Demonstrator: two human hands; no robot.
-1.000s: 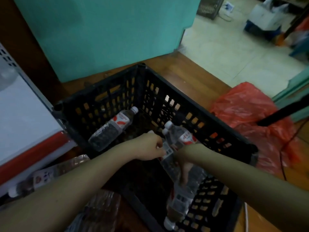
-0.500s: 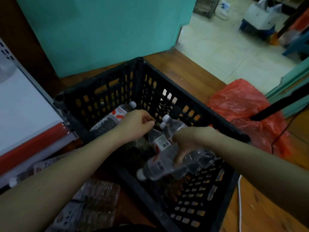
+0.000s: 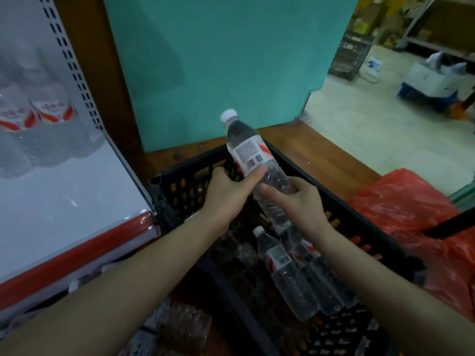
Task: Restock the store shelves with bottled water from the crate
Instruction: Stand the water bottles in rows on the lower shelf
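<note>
Two hands on one water bottle (image 3: 257, 160), held tilted above the black crate (image 3: 177, 186) with its white cap (image 3: 228, 115) up and away from the person. Label is white with a red swoosh, a barcode and a block of small print, none of it readable.

Left hand (image 3: 228, 194) is wrapped round the bottle's middle, thumb on the front just under the barcode. Right hand (image 3: 303, 204) grips the lower body, fingers curled behind it.

Two more bottles (image 3: 288, 273) with the same label lie side by side on the crate floor, below the right wrist.

White shelf (image 3: 64, 201) with a red front strip is at left, with blurred red-labelled bottles (image 3: 38, 114) at its back. Red plastic bag (image 3: 411, 209) lies right of the crate, a shrink-wrapped pack (image 3: 180, 325) near its front-left corner, and a teal panel (image 3: 218, 60) behind it.
</note>
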